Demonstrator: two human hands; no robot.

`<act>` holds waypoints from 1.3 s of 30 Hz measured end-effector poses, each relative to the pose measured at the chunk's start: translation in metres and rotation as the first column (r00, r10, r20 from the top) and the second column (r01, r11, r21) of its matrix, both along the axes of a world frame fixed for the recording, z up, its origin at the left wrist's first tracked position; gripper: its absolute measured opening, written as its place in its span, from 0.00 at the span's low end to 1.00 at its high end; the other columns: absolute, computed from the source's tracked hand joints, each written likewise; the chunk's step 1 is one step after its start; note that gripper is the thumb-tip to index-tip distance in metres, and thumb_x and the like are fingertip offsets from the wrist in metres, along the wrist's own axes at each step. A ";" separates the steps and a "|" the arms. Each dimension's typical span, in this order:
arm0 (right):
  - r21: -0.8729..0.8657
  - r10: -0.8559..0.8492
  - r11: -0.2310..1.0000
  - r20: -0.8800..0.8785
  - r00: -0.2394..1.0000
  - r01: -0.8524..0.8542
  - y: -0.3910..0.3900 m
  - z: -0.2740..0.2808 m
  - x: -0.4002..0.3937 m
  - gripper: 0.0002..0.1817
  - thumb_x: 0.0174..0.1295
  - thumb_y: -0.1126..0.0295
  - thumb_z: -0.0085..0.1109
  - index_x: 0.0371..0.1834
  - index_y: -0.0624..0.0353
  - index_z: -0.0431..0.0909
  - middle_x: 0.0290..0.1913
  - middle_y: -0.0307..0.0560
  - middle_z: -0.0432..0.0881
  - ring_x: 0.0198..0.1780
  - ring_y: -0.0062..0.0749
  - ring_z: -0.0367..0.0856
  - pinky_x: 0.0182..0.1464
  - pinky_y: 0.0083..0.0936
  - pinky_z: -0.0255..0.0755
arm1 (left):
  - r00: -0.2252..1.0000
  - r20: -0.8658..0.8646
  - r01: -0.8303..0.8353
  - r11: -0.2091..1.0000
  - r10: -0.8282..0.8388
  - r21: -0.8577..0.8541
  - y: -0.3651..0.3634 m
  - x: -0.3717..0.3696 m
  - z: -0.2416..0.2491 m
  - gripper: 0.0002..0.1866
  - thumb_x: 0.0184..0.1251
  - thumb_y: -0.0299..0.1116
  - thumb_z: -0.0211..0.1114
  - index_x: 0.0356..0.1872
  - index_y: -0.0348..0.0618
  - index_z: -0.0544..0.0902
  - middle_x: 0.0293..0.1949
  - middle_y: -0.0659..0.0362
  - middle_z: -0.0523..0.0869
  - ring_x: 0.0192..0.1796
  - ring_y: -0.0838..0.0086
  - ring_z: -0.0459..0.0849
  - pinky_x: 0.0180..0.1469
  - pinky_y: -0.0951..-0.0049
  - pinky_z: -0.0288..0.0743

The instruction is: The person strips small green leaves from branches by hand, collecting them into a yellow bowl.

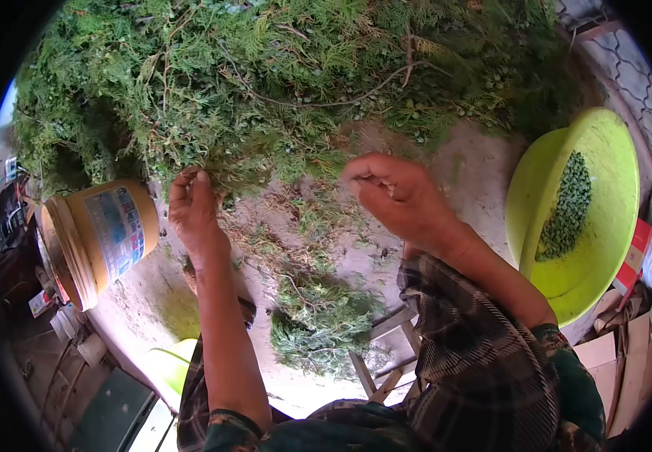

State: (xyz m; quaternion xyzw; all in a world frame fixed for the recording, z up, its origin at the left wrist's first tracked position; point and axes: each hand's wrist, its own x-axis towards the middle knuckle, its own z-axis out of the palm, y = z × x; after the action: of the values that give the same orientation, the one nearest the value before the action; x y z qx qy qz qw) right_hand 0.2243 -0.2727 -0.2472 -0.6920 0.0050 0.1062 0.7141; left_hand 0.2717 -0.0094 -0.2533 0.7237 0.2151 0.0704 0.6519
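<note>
My left hand [194, 207] pinches an evergreen sprig [247, 169] between thumb and fingertips. The sprig, with flat scaly leaves, stretches rightward from it. Across from it, my right hand [397, 192] is curled closed, its fingertips turned inward; what it holds, if anything, is hidden. Just beyond both hands lies a large heap of cut evergreen branches [288, 68] with small pale green cones among the leaves. To the right, a yellow-green basin [616, 173] leans tilted, with many small green cones [569, 207] gathered inside.
A yellow bucket [126, 233] with a printed label lies tilted at the left. Loose sprigs [326, 324] and brown debris cover the ground between my arms. Near my knees are a wooden frame [390, 377] and another yellow-green container [171, 369]. Cardboard [612, 358] lies at lower right.
</note>
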 end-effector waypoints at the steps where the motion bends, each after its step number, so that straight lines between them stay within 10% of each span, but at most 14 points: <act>1: 0.004 0.025 1.000 0.002 1.000 -0.025 0.003 0.004 0.003 0.06 0.60 0.74 0.54 0.38 0.62 0.76 0.28 0.43 0.76 0.27 0.18 0.70 0.30 0.21 0.67 | 0.999 -0.050 0.006 0.994 -0.012 -0.107 -0.004 -0.003 0.012 0.07 0.65 0.29 0.60 0.42 0.41 0.76 0.33 0.62 0.80 0.33 0.81 0.78 0.36 0.82 0.74; 9: 0.010 0.091 0.996 0.041 0.995 -0.092 0.024 0.015 0.015 0.07 0.57 0.70 0.59 0.34 0.61 0.75 0.27 0.50 0.78 0.27 0.35 0.78 0.31 0.28 0.70 | 0.963 -0.198 0.151 0.976 -0.180 -0.154 -0.047 -0.029 0.052 0.06 0.66 0.30 0.60 0.41 0.43 0.76 0.33 0.64 0.81 0.33 0.82 0.79 0.34 0.83 0.72; 12: -0.106 0.042 0.994 0.299 0.953 -0.010 0.028 0.018 0.017 0.12 0.54 0.70 0.62 0.39 0.62 0.74 0.31 0.52 0.78 0.29 0.40 0.78 0.32 0.30 0.71 | 0.949 -0.168 0.251 0.963 -0.265 -0.099 -0.058 -0.036 0.052 0.05 0.65 0.28 0.60 0.40 0.41 0.78 0.32 0.67 0.79 0.32 0.87 0.73 0.36 0.85 0.68; 15: -0.057 0.064 0.997 0.137 0.988 -0.056 0.030 0.008 0.016 0.12 0.55 0.72 0.63 0.42 0.62 0.75 0.28 0.45 0.77 0.28 0.21 0.72 0.30 0.20 0.68 | 0.927 -0.184 0.324 0.945 -0.327 -0.044 -0.066 -0.041 0.056 0.05 0.64 0.26 0.61 0.39 0.41 0.79 0.32 0.67 0.79 0.33 0.87 0.72 0.37 0.85 0.67; 19: -0.039 0.147 0.989 0.064 0.987 -0.145 0.025 -0.002 0.017 0.09 0.59 0.72 0.59 0.40 0.63 0.74 0.28 0.46 0.77 0.27 0.24 0.74 0.30 0.23 0.69 | 0.924 -0.140 0.348 0.934 -0.357 -0.082 -0.073 -0.043 0.055 0.04 0.64 0.24 0.61 0.39 0.38 0.79 0.30 0.67 0.80 0.32 0.89 0.72 0.35 0.88 0.65; 21: -0.406 0.045 0.875 0.612 0.790 0.265 0.019 -0.022 0.022 0.06 0.61 0.72 0.54 0.37 0.64 0.73 0.27 0.44 0.77 0.25 0.24 0.75 0.26 0.22 0.70 | 0.919 -0.211 0.321 0.943 -0.332 -0.084 -0.076 -0.048 0.053 0.03 0.64 0.24 0.61 0.37 0.38 0.79 0.29 0.68 0.79 0.31 0.89 0.71 0.34 0.88 0.64; 22: -0.409 0.046 0.873 0.608 0.792 0.264 0.005 -0.015 0.026 0.06 0.61 0.72 0.54 0.37 0.64 0.73 0.27 0.44 0.77 0.25 0.24 0.75 0.26 0.22 0.70 | 0.918 -0.214 0.322 0.943 -0.333 -0.088 -0.073 -0.049 0.052 0.03 0.64 0.24 0.61 0.37 0.38 0.79 0.29 0.68 0.79 0.31 0.89 0.71 0.34 0.88 0.64; 24: 0.379 -0.139 0.880 -0.371 0.918 0.286 -0.029 0.005 0.035 0.05 0.62 0.72 0.52 0.35 0.63 0.73 0.27 0.42 0.77 0.23 0.21 0.75 0.22 0.19 0.72 | 0.923 -0.221 0.282 0.944 -0.316 -0.172 -0.067 -0.050 0.052 0.03 0.64 0.25 0.61 0.37 0.38 0.79 0.28 0.68 0.79 0.30 0.89 0.70 0.34 0.88 0.64; 30: 0.545 0.388 0.833 -0.450 0.804 -0.097 -0.007 0.011 0.008 0.10 0.61 0.67 0.58 0.38 0.64 0.72 0.31 0.43 0.77 0.24 0.19 0.75 0.24 0.16 0.74 | 0.906 -0.294 0.246 0.943 -0.306 -0.224 -0.074 -0.052 0.047 0.05 0.64 0.31 0.63 0.38 0.43 0.79 0.33 0.66 0.81 0.35 0.85 0.77 0.38 0.83 0.71; 39: 0.451 0.282 0.888 -0.369 0.885 -0.095 0.020 -0.011 -0.005 0.16 0.60 0.68 0.62 0.43 0.68 0.71 0.30 0.41 0.77 0.27 0.20 0.77 0.28 0.18 0.75 | 0.948 -0.193 0.229 0.964 -0.253 -0.136 -0.096 -0.059 0.047 0.06 0.65 0.27 0.61 0.39 0.36 0.79 0.33 0.64 0.81 0.36 0.86 0.74 0.41 0.83 0.68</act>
State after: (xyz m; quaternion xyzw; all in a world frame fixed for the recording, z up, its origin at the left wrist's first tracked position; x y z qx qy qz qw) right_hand 0.2190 -0.2526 -0.2579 -0.4788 0.0685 0.3232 0.8134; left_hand 0.2132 -0.1054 -0.2064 0.7104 0.1957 -0.0981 0.6688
